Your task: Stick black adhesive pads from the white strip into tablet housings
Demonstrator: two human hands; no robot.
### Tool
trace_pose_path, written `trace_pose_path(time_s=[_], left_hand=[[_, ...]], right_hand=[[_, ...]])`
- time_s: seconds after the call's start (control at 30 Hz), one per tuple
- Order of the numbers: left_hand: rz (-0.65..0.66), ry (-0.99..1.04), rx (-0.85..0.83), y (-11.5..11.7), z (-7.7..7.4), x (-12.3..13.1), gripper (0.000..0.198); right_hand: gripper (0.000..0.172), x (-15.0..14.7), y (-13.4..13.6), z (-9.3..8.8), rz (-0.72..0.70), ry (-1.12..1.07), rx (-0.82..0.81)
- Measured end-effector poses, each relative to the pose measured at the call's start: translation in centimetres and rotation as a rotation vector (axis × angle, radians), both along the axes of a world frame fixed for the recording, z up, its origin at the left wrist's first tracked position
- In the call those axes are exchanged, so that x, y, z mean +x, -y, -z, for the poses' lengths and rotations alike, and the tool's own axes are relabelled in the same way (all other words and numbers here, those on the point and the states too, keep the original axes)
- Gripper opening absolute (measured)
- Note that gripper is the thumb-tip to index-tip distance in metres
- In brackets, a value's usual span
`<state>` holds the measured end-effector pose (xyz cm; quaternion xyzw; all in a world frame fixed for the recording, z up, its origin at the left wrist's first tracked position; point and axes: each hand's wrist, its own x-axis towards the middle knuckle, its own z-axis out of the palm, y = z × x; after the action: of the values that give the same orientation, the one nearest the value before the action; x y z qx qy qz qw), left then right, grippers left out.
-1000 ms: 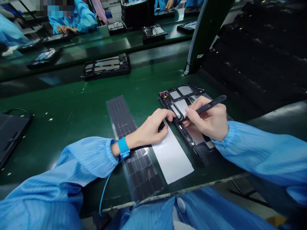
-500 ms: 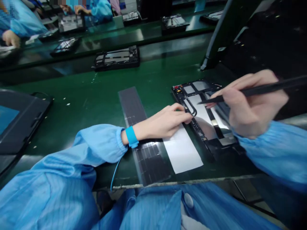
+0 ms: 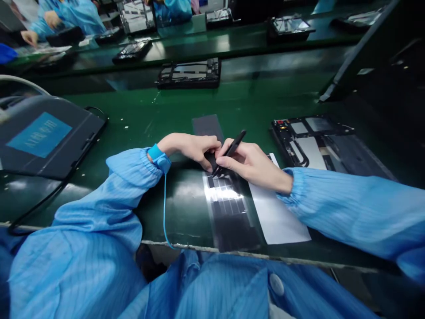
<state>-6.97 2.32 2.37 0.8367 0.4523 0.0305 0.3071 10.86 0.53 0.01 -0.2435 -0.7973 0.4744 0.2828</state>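
Black tweezers (image 3: 236,142) are gripped in my right hand (image 3: 254,166), their tips low over a dark sheet of rectangular pieces on clear film (image 3: 229,208). My left hand (image 3: 194,148) rests on the upper part of that sheet, thumb and fingers bent close to the tweezer tips. Whether its fingertips pinch a piece is too small to tell. White paper (image 3: 277,215) lies beside the sheet, partly under my right wrist. To the right is an opened device (image 3: 310,146) with black frame and grey panels, touched by neither hand.
A dark grey machine with a blue label (image 3: 40,135) stands at left, its cable running to the front edge. Another opened device (image 3: 189,73) lies beyond the sheet. More devices and other people's hands (image 3: 53,20) are along the far bench. A slanted post (image 3: 358,53) rises at right.
Both hands have left the opened device and come together over the dark sheet. My right hand brought the tweezers leftward. The camera view has shifted left.
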Motion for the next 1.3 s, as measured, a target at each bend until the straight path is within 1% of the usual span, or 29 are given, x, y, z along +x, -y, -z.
trace_pose_path(time_s=[0.07, 0.1, 0.17, 0.23, 0.37, 0.53, 0.63, 0.8, 0.87, 0.93, 1.0, 1.03, 1.1, 1.13, 1.17, 1.2, 1.27, 1.3], left_hand=[[0.103, -0.069, -0.104, -0.2, 0.0, 0.0, 0.033], [0.129, -0.093, -0.130, -0.3, 0.0, -0.1, 0.034], [0.123, -0.113, -0.129, -0.4, 0.0, -0.2, 0.035], [0.120, -0.117, -0.133, -0.4, 0.1, -0.3, 0.036], [0.129, -0.092, -0.125, -0.4, 0.3, -0.3, 0.039], [0.137, -0.093, -0.129, -0.4, 0.1, -0.2, 0.038], [0.139, -0.093, -0.143, -0.4, 0.0, -0.3, 0.040], [0.146, -0.069, -0.139, -0.5, 0.2, -0.3, 0.043], [0.143, -0.059, -0.135, -0.5, 0.3, -0.2, 0.041], [0.134, -0.056, -0.133, -0.4, 0.1, -0.4, 0.036], [0.128, -0.075, -0.127, -0.3, -0.1, -0.6, 0.033], [0.129, -0.090, -0.120, -0.3, -0.3, -0.7, 0.032], [0.127, -0.123, -0.120, -0.3, -0.6, -0.6, 0.029], [0.103, -0.131, -0.119, -0.2, -0.7, -0.2, 0.026], [0.051, -0.118, -0.092, -0.1, -0.7, 0.5, 0.023], [-0.022, -0.081, -0.034, 0.1, -0.6, 1.4, 0.022], [-0.154, 0.050, 0.152, 0.8, -0.2, 4.0, 0.023], [-0.167, 0.129, 0.248, 1.3, 0.1, 5.4, 0.021]], right_hand=[[0.013, -0.1, 0.3, 0.2, 0.001, -0.025, 0.070], [0.011, -0.1, 0.4, 0.2, 0.001, -0.030, 0.102], [0.011, 0.0, 0.6, 0.3, -0.014, -0.024, 0.117], [0.013, 0.0, 0.6, 0.5, -0.024, -0.013, 0.080], [0.017, -0.1, 0.3, 0.8, 0.035, -0.014, 0.058], [0.018, -0.2, 0.1, 0.9, 0.038, -0.026, -0.001], [0.018, -0.1, 0.0, 0.9, 0.053, -0.014, 0.016], [0.018, -0.4, 0.0, 1.5, 0.060, -0.027, -0.036], [0.017, -0.6, 0.2, 1.1, 0.065, -0.049, -0.050], [0.016, -0.5, 0.2, -0.5, 0.084, -0.110, -0.079], [0.016, 0.6, -0.2, -3.2, 0.153, -0.178, -0.070], [0.016, 1.6, -0.7, -4.6, 0.206, -0.203, -0.035], [0.015, 4.6, -1.7, -6.8, 0.302, -0.213, 0.069], [0.016, 6.4, -2.3, -7.3, 0.330, -0.206, 0.113], [0.019, 8.2, -2.9, -7.4, 0.376, -0.159, 0.133], [0.023, 9.8, -3.4, -6.9, 0.406, -0.114, 0.108], [0.030, 12.2, -4.2, -4.9, 0.416, -0.017, -0.027], [0.033, 12.8, -4.5, -3.6, 0.389, 0.013, -0.108]])
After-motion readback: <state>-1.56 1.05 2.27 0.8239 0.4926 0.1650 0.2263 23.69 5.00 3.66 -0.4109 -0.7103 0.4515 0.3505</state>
